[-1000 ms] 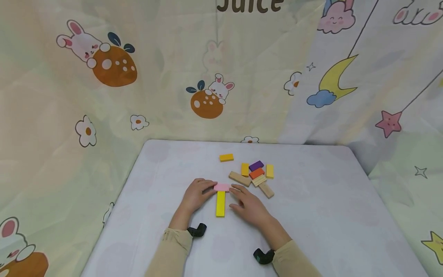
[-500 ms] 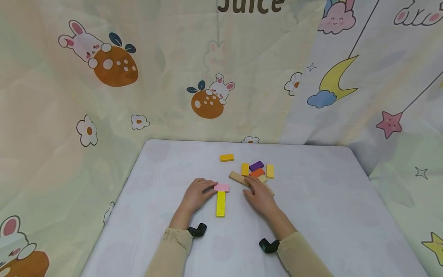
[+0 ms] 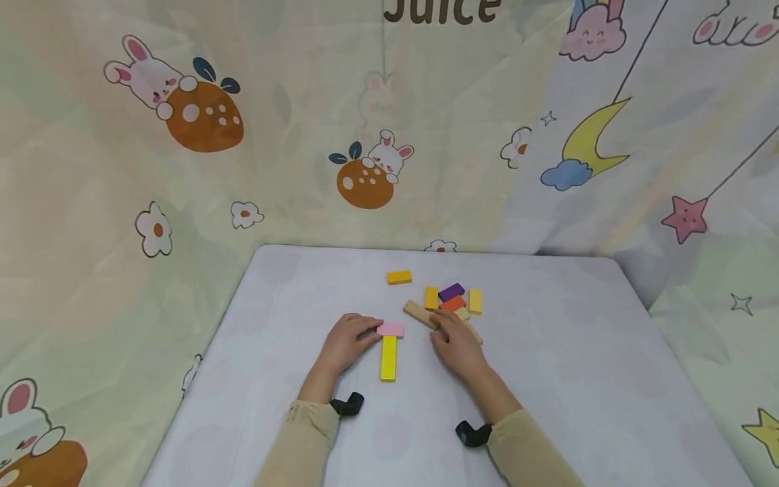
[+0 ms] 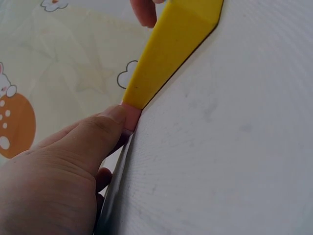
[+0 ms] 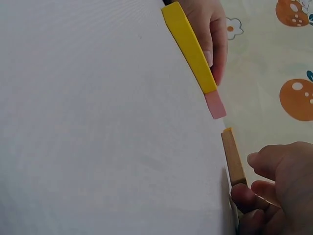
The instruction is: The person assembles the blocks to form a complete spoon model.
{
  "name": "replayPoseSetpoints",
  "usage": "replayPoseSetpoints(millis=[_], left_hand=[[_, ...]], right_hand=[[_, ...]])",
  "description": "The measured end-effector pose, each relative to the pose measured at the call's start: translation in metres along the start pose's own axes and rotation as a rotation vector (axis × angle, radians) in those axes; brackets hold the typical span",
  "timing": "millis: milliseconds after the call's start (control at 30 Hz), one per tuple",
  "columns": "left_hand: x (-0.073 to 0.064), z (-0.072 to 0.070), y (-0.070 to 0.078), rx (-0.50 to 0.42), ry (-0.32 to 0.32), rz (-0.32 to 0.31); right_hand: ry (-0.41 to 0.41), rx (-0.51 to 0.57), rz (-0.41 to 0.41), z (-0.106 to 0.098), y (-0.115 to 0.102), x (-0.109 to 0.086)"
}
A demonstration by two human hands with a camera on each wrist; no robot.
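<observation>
My left hand [image 3: 348, 343] pinches the left end of a pink block [image 3: 390, 330] between thumb and index finger. A long yellow block [image 3: 388, 358] meets the pink one from the near side, so the two form a T. To the right, my right hand [image 3: 458, 345] is over the near part of the block group. Its fingertips touch the right end of a plain wooden block [image 3: 418, 314]. In the right wrist view, the thumb stands apart from that wooden block [image 5: 234, 156]. Another wooden block [image 3: 476, 333] is mostly hidden under this hand.
Beyond the right hand lie a purple block [image 3: 451, 291], an orange block [image 3: 453, 303], and yellow blocks on either side [image 3: 431, 297]. A single yellow-orange block [image 3: 399, 277] lies farther back. Everything rests on a white table [image 3: 548, 325] before a printed cloth backdrop.
My right hand has left the pink block's right side and moved right and away to the wooden blocks, where it now stays. My left hand has kept its place at the pink block.
</observation>
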State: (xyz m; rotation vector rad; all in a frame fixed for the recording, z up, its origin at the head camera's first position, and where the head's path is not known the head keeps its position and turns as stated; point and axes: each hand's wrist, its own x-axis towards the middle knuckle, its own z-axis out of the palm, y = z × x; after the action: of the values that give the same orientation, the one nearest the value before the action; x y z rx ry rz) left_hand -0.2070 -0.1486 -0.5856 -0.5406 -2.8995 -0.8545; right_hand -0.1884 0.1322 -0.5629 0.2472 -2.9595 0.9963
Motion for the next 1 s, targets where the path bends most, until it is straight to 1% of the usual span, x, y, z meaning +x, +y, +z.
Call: replayPoseSetpoints(millis=[100,233,300,367,400,500,600,667,733,867,1000], left_hand=[[0.0,-0.001,0.001,-0.003,-0.002,0.009],[0.0,-0.001,0.001,0.004,0.015,0.024],[0.0,-0.001,0.001,0.009,0.018,0.024],[0.0,-0.001,0.001,0.012,0.016,0.019],[0.0,-0.001,0.0,0.014,0.014,0.015],[0.0,-0.001,0.0,0.016,0.012,0.007],[0.0,-0.001,0.0,0.017,0.018,0.003],[0.0,-0.001,0.0,0.013,0.023,0.004],[-0.001,-0.001,0.0,0.01,0.022,-0.001],[-0.001,0.001,0.0,0.005,0.017,-0.007],[-0.001,0.001,0.001,0.004,0.013,-0.009]], right_hand=[[0.062,0.035,-0.002,-0.007,0.004,-0.008],[0.179,0.059,0.012,-0.023,0.015,-0.02],[0.222,0.055,0.038,-0.03,0.024,-0.024],[0.239,0.041,0.072,-0.035,0.033,-0.028],[0.233,0.03,0.091,-0.037,0.037,-0.031],[0.179,-0.005,0.123,-0.04,0.047,-0.036],[0.126,-0.014,0.123,-0.04,0.049,-0.038],[0.105,-0.014,0.12,-0.039,0.048,-0.039],[0.088,-0.016,0.112,-0.037,0.045,-0.039],[0.057,-0.018,0.068,-0.037,0.045,-0.04],[-0.017,-0.032,0.015,-0.044,0.051,-0.038]])
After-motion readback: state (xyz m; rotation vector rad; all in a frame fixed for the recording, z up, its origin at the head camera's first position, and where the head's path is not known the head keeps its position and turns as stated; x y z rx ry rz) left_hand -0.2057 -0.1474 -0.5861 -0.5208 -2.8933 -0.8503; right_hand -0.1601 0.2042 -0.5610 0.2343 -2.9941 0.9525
